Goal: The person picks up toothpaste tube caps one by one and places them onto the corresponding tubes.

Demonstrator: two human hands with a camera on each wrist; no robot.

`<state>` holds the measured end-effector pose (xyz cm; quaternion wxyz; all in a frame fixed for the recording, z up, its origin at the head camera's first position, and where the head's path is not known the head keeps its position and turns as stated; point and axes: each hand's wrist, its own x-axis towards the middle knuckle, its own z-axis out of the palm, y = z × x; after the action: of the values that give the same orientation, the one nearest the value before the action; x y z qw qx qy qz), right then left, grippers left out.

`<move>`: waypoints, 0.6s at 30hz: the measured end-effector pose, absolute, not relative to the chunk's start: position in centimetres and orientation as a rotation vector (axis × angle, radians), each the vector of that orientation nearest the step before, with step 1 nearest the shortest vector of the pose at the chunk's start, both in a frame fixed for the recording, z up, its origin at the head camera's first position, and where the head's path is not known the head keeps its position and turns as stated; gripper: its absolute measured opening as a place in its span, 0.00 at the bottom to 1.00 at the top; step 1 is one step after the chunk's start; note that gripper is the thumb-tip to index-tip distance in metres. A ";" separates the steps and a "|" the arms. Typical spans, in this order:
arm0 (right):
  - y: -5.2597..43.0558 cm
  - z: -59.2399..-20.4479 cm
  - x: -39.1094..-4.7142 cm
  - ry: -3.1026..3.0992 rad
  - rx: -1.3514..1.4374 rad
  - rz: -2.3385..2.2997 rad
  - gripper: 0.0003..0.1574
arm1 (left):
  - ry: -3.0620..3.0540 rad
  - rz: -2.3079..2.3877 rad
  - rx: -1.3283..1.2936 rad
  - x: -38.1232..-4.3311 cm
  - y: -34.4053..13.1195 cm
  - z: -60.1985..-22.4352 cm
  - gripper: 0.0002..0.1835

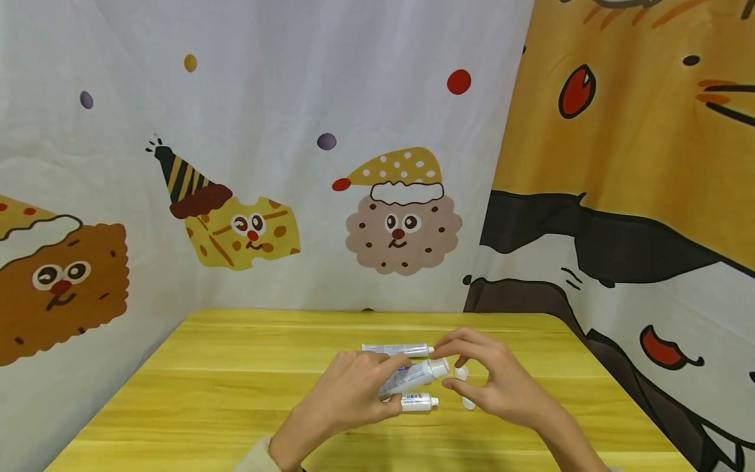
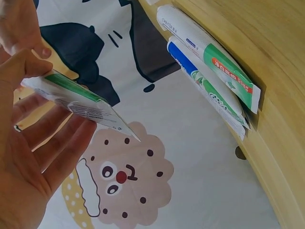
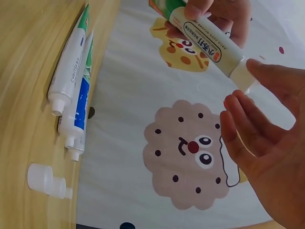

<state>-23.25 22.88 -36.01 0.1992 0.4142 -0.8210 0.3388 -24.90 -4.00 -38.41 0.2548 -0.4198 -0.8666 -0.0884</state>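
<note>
My left hand (image 1: 360,387) holds a white and green toothpaste tube (image 3: 205,36) above the table, thumb on one side and fingers underneath. Its crimped end (image 2: 119,124) slants away from the palm. A white cap (image 3: 243,75) sits on the tube's other end. My right hand (image 1: 501,377) pinches at this cap, the thumb along its upper edge and the fingertips by its lower edge. Below on the table lie several more toothpaste tubes side by side, among them a white and green one (image 2: 209,52) and a blue and green one (image 2: 205,81), with bare nozzles.
Loose white caps stand in a row on the table right of the tubes, a wide one (image 3: 39,177) foremost. The wooden table (image 1: 206,393) ends at a curtain (image 1: 265,78) printed with cartoon food. A cartoon animal (image 1: 637,151) covers the curtain's right side.
</note>
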 end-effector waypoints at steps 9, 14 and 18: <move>22.7 -36.5 -23.6 -2.274 1.181 0.988 0.25 | -2.357 -0.239 -1.165 -25.0 -3.9 -38.5 0.20; 22.6 -36.6 -23.7 -2.268 1.155 0.960 0.17 | -2.328 -0.209 -1.171 -25.1 -3.9 -38.6 0.20; 22.3 -36.6 -23.6 -2.269 1.137 0.971 0.14 | -2.309 -0.192 -1.174 -25.0 -4.0 -38.6 0.20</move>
<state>-23.59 22.29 -36.59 0.2107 0.4089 -0.8163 0.3493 -25.02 -3.95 -38.64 0.2686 -0.4354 -0.8563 -0.0712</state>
